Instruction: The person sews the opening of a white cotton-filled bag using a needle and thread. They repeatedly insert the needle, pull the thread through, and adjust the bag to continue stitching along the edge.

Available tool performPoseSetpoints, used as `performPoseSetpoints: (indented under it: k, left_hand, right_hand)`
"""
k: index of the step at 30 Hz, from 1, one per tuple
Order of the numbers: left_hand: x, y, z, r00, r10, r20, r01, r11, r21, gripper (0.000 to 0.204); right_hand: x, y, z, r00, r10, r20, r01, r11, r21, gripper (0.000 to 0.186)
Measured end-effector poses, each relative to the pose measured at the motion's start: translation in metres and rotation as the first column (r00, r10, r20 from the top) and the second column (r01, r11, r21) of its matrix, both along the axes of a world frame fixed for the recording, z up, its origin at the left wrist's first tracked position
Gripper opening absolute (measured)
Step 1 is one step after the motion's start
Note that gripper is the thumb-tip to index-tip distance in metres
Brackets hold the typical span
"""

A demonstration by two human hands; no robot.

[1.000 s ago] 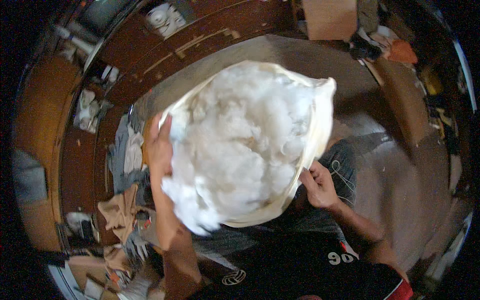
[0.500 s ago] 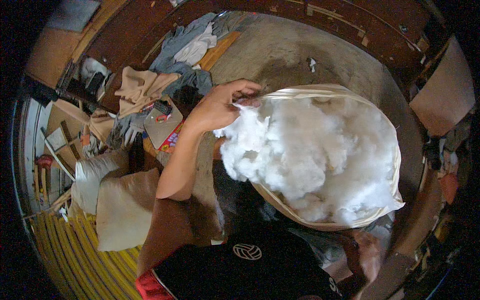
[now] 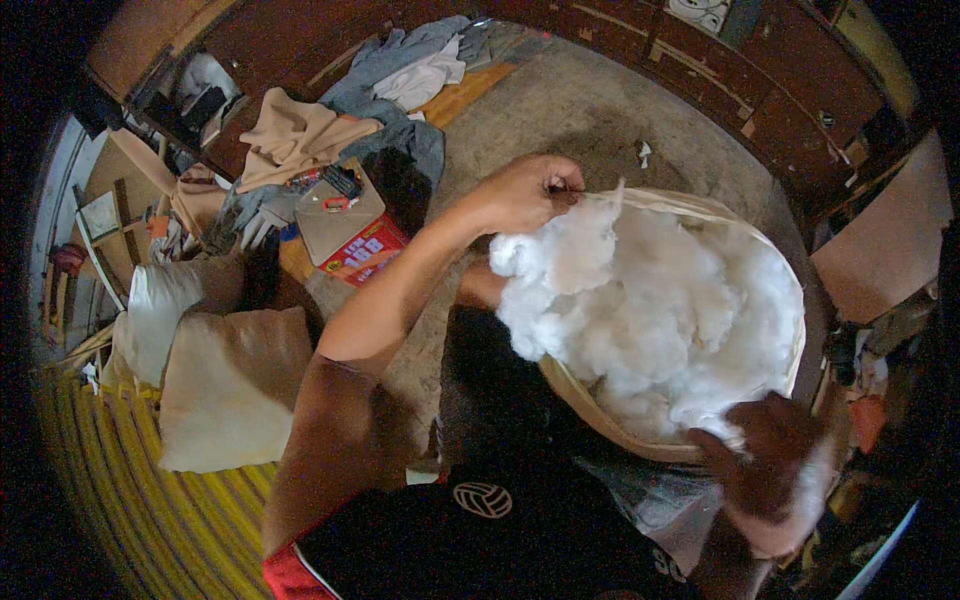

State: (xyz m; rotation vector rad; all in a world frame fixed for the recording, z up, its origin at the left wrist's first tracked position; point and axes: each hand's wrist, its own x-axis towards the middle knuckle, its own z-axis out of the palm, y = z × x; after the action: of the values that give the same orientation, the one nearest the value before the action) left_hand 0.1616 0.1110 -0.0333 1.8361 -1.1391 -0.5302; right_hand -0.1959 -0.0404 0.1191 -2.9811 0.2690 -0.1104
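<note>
A cream fabric cover (image 3: 797, 300) gapes wide in front of me, its rim forming a rounded opening. White fluffy stuffing (image 3: 660, 300) fills it and bulges over the rim's left side. At the far left of the opening, my left hand (image 3: 530, 195) has its fingers curled closed on the rim, beside a raised tuft of stuffing. My right hand (image 3: 770, 465), shadowed and slightly blurred, comes over the near right rim. Its thumb and fingers are apart at the stuffing, and the fingertips are hard to make out.
Two stuffed cream cushions (image 3: 235, 390) lie at the left on a yellow striped mat (image 3: 200, 510). A red and grey box (image 3: 345, 225) carries small items, with beige cloth (image 3: 300, 140) behind. Brown wooden furniture (image 3: 740, 90) lines the back; a brown board (image 3: 885, 230) leans at right.
My right hand has risen from below the cover onto its near right rim. My left hand and the cover's left side sit farther right, and the view has shifted somewhat.
</note>
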Motion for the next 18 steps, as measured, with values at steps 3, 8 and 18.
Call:
performPoseSetpoints:
  k: [3,8,18]
  left_hand:
    - [0.007,0.013,-0.003,0.993,-0.097,0.067,0.094,0.995,0.037,0.022]
    - [0.008,0.018,-0.002,0.986,-0.161,-0.033,0.161,0.987,0.000,0.024]
    - [0.000,0.006,-0.011,0.862,0.187,-0.472,-0.293,0.942,-0.162,0.016]
  right_hand:
    - [-0.005,-0.001,0.020,0.941,-0.196,0.278,0.251,0.951,-0.181,0.035]
    - [0.047,0.027,0.019,0.976,0.036,0.213,0.008,0.979,-0.203,0.045]
    - [0.169,0.014,-0.132,0.934,0.318,-0.160,-0.345,0.922,-0.179,0.024]
